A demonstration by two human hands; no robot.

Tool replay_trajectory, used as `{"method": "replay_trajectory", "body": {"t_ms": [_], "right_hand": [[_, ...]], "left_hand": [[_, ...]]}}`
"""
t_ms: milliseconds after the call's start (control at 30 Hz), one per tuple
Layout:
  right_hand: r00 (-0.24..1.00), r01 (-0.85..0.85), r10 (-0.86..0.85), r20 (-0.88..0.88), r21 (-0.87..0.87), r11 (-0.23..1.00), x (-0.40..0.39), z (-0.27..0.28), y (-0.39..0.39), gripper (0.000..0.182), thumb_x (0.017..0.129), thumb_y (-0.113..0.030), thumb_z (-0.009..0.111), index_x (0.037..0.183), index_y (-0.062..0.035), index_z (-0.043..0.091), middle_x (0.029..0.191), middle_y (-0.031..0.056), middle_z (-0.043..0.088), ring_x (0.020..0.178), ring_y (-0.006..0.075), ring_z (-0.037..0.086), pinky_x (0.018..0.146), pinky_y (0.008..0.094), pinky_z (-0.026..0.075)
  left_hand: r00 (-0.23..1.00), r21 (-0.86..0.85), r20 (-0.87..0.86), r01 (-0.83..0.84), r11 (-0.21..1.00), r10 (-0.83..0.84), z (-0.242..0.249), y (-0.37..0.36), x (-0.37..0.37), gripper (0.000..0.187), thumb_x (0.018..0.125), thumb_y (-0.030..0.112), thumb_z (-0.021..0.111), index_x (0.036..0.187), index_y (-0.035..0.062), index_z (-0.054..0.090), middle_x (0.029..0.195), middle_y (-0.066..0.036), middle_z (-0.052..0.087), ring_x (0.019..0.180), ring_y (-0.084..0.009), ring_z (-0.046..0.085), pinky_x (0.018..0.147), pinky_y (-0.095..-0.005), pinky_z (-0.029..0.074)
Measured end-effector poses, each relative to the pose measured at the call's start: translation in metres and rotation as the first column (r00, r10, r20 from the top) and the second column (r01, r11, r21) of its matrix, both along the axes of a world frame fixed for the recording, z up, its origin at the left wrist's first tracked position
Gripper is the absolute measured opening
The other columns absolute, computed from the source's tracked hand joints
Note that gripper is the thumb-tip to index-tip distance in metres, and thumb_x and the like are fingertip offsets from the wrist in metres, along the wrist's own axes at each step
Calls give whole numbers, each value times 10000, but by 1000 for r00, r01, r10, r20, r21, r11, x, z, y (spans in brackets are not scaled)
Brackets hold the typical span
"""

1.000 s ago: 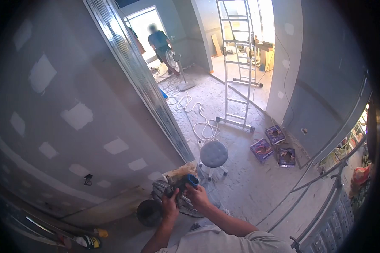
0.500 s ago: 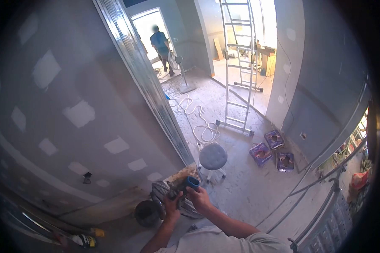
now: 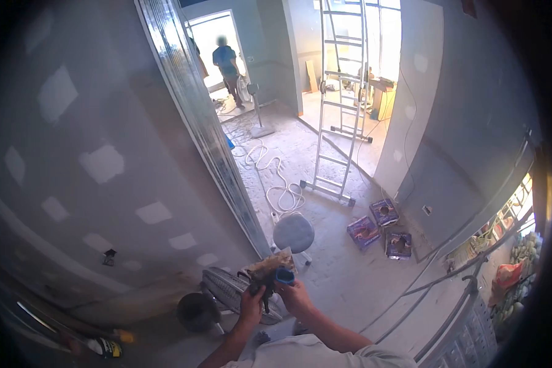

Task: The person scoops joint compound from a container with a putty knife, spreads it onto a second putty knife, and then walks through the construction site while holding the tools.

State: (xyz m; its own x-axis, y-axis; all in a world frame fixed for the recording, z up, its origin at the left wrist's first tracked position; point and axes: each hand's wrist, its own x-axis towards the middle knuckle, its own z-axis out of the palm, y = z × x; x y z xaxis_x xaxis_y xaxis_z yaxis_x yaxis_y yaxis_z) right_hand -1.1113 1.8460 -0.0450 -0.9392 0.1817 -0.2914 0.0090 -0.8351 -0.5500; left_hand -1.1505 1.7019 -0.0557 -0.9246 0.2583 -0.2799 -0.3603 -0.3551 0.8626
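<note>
Both hands meet low in the middle of the head view on a dark tool with a blue-rimmed, cup-like end (image 3: 284, 276). My left hand (image 3: 252, 305) is closed round its dark part. My right hand (image 3: 295, 297) grips it just below the blue rim. What kind of tool it is, I cannot tell. A rough tan and brown piece of board (image 3: 270, 265) shows just beyond the hands. Behind and left of them is a grey fan with a wire cage (image 3: 227, 287), partly hidden by my left hand. A black bucket (image 3: 199, 311) stands beside the fan.
A round grey stool (image 3: 294, 233) stands ahead. White hose (image 3: 276, 168) snakes over the dusty floor. Beyond are a ladder (image 3: 337, 141), several purple packages (image 3: 383, 227) and a person (image 3: 226, 64) in a doorway. Metal studs (image 3: 196, 116) rise on the left, railings (image 3: 411, 288) on the right.
The view has shifted, so the stool, ladder and packages sit further left. My hands have moved slightly right relative to the stool, still on the tool, whose blue rim now faces up more.
</note>
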Motion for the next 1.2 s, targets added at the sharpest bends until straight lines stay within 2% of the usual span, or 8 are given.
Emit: {"method": "replay_trajectory", "body": {"t_ms": [167,267,433,767,833,933,1033,1200], "right_hand": [[1000,28,-28,-6,12,1000,4,-29,18,81,903,-48,665,983,-44,668,943,32,679,870,142,620,779,309,488],[998,44,-43,37,-37,998,7,-30,27,86,904,-58,669,988,-38,670,942,43,683,864,149,620,771,312,490],[997,44,-42,72,-33,998,11,-24,28,104,907,-52,667,1010,-34,664,968,48,684,868,161,611,825,336,477],[992,83,-79,98,-36,996,17,-32,38,101,912,-45,643,1012,-37,655,978,49,682,894,169,625,825,333,481],[991,83,-82,105,-7,996,23,-33,47,101,907,-47,639,1007,-52,648,946,46,676,890,167,634,796,319,492],[946,182,-210,247,131,975,28,-48,68,146,885,-42,654,1023,-85,633,917,21,650,803,135,606,712,311,480],[892,354,-399,212,223,908,36,-78,112,144,893,-50,640,1031,-90,636,926,4,646,770,127,579,684,303,459],[647,525,-708,284,508,683,77,-134,211,156,884,-184,701,1012,-102,665,909,-13,656,813,117,583,721,310,450]], "left_hand": [[994,19,-15,112,994,-112,-5,13,-1,272,922,60,657,1179,-19,617,1095,-80,676,999,-178,648,905,-300,495],[988,120,130,71,990,-86,6,27,2,277,906,118,701,1160,43,622,980,-8,665,865,-102,624,699,-228,476],[993,5,-2,117,993,-117,9,43,4,307,881,85,718,1163,17,616,1057,-40,671,963,-140,635,880,-284,471],[987,69,126,94,993,-102,-4,56,8,330,885,30,674,1201,-8,588,1094,-68,662,1011,-166,630,889,-295,486],[979,54,130,149,987,-154,-12,57,10,467,893,11,631,1336,16,482,1232,-102,598,1085,-181,599,918,-306,492],[921,48,259,288,956,-290,-21,47,16,679,902,32,589,1495,127,272,1360,-118,493,1136,-239,555,952,-377,492],[904,-96,267,369,925,-333,-43,38,27,797,930,98,585,1561,133,100,1579,-138,183,1400,-329,312,1066,-438,404],[785,-47,190,608,793,-590,-16,37,44,715,977,212,576,1541,65,162,1569,-168,248,1414,-313,329,1106,-441,351]]}}
